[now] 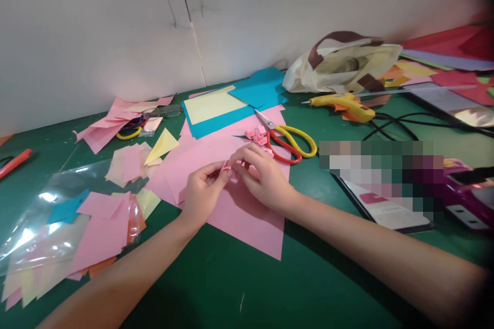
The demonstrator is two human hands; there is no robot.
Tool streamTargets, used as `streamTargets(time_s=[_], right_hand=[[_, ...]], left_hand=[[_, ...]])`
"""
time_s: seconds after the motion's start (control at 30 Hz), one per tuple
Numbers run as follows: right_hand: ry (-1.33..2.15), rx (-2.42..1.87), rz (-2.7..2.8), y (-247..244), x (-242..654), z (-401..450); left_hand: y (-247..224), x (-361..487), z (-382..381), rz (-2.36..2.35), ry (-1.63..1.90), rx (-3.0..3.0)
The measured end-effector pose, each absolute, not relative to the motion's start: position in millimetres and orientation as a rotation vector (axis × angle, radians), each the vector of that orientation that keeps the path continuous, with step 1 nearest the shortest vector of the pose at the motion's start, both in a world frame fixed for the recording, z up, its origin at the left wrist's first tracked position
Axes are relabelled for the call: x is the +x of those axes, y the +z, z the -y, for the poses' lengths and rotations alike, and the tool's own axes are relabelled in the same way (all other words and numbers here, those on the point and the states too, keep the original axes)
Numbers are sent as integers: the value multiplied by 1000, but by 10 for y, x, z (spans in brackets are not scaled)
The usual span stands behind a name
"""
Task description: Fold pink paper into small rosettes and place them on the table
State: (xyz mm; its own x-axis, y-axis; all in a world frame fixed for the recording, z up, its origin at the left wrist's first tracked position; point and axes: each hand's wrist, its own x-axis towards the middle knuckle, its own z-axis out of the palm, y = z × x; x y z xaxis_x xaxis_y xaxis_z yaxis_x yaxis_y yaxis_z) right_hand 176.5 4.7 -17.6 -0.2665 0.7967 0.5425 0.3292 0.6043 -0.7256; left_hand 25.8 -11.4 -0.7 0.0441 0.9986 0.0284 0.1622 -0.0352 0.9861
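Between the fingertips of both hands is a small piece of pink paper (227,165), partly hidden by the fingers. My left hand (204,190) pinches its left side, and my right hand (262,175) is closed on it from the right. Both are over large pink sheets (247,226) lying on the green table. Just beyond my right hand sit small folded pink paper pieces (257,136), beside scissors (287,139) with one red and one yellow handle, their blades partly open.
Blue sheets (262,87) lie behind. At left are a clear plastic bag (34,226) and paper scraps (104,226). A yellow glue gun (343,105), cloth bag (343,64), black cables (401,119) and a phone (386,205) are at right.
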Motion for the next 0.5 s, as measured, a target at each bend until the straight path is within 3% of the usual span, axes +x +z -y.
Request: streamTargets(time_s=[0.5], right_hand=[[669, -846, 1776, -139, 1746, -7]], left_hand=[[-29, 252, 107, -1218, 1183, 1302]])
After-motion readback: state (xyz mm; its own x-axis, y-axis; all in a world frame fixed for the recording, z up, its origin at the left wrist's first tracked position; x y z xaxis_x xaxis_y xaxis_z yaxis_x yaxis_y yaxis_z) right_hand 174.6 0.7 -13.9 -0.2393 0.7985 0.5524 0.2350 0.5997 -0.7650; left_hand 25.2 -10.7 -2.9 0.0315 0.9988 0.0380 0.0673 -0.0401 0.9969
